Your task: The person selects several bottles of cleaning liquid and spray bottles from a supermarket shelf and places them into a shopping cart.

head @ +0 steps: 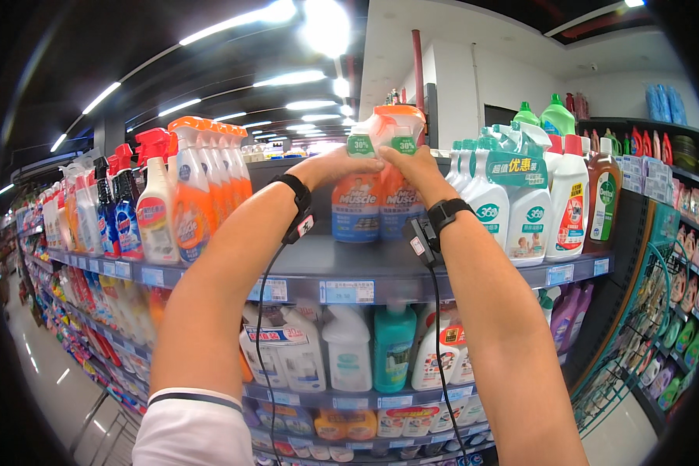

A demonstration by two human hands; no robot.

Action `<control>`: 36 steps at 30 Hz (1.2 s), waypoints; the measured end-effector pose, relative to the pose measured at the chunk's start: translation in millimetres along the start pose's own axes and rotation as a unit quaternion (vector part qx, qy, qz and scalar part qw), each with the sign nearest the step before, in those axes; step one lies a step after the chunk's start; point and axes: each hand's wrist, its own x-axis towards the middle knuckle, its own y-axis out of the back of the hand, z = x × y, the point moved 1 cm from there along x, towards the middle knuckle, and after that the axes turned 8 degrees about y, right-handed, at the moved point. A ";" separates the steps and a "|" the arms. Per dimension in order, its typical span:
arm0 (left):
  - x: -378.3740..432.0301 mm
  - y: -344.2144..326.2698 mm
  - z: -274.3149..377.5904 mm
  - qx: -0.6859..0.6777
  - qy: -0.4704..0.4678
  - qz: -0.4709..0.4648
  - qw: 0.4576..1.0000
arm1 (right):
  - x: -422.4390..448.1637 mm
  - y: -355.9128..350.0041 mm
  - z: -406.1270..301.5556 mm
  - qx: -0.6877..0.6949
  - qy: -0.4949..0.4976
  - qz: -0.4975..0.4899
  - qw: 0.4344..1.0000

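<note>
Two Mr Muscle spray bottles [356,207] with blue-and-orange bodies stand side by side over the middle of the top shelf [320,253]. Both of my arms reach out to their necks, just by the green tags. My left hand [341,166] is around the neck of the left bottle, its fingers pointing right. Around the right bottle's neck is my right hand [410,166], thumb towards the left. Whether the bottle bases touch the shelf is hard to tell. Each wrist wears a black strap with a small device and a cable.
Orange Mr Muscle bottles [192,204] line the shelf at the left. At the right stand white spray bottles with green heads [527,212], white bottles with red caps [569,204] and a brown Dettol bottle [603,198]. Lower shelves hold more bottles. A wire rack [623,361] is at the right.
</note>
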 end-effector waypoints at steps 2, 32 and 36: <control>-4.0 0.0 6.2 0.022 0.025 0.008 0.999 | -3.4 0.1 -1.7 0.037 0.036 -0.015 0.999; -450.3 -143.5 107.0 0.105 0.264 0.290 0.914 | -341.9 -82.6 -155.7 0.540 0.093 -0.503 0.669; -543.7 -181.0 69.5 0.079 0.346 0.372 0.858 | -431.0 -141.5 -152.7 0.566 0.005 -0.518 0.641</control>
